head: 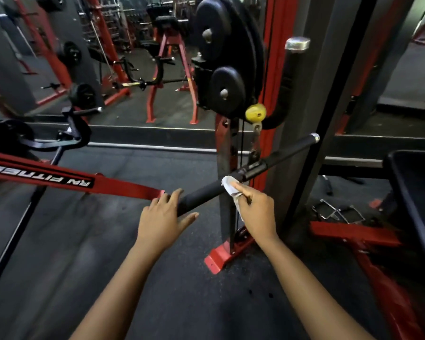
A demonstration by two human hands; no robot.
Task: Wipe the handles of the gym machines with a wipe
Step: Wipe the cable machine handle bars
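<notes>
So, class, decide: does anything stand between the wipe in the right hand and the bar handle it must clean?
Nothing visible: the right hand holds the wipe against the bar handle. The cable clamp sits between it and the far half.

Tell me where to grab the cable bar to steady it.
Grip the bar by its near black sleeve, from the left, with the left hand. It hangs from one central link, so an end hold likely stops it swinging; the right hand and wipe occupy the middle.
</notes>
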